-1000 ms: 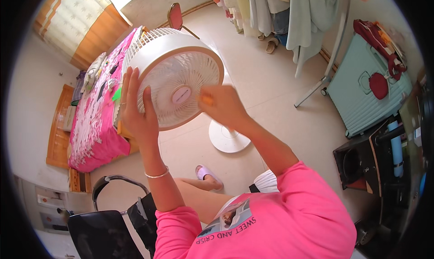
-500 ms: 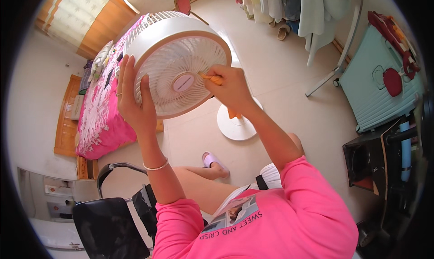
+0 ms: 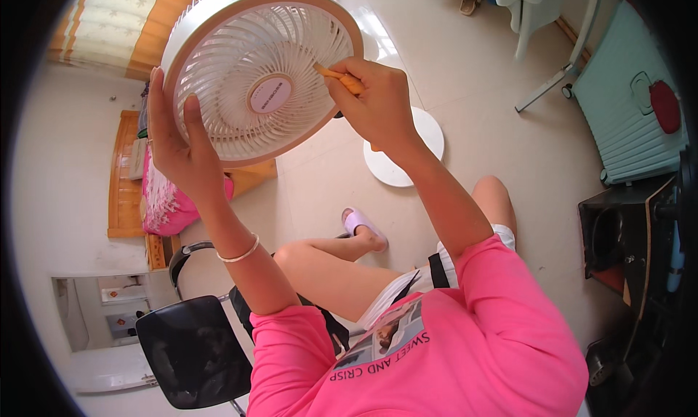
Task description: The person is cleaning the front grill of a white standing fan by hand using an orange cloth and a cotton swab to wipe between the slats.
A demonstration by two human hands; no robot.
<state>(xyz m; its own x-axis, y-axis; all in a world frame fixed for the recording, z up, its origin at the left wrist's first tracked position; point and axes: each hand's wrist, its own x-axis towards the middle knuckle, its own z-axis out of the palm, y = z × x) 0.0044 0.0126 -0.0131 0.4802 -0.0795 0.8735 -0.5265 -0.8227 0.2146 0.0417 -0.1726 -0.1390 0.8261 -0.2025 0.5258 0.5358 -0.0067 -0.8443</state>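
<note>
A white fan [image 3: 270,95] with a beige-rimmed round grille faces me, its round white base [image 3: 407,151] on the floor. My left hand [image 3: 180,137] rests against the left side of the fan's rim, fingers stretched and thumb apart over the grille's edge. In my right hand [image 3: 378,101] an orange cloth [image 3: 346,79] is pinched, its twisted tip touching the grille slats right of the hub. The rest of the cloth is hidden by my hand. Part of the fan's stand is hidden behind my right wrist.
A bed with a pink cover [image 3: 169,202] stands at the left, a black chair [image 3: 193,351] beside my left arm. At the right are a mint suitcase [image 3: 629,101], a clothes rack leg [image 3: 556,82] and a black cabinet [image 3: 618,239]. My foot wears a lilac slipper [image 3: 356,219].
The fan sits higher and more to the left in the picture, as the view has shifted. My right hand still holds the cloth at the grille; my left stays on the rim.
</note>
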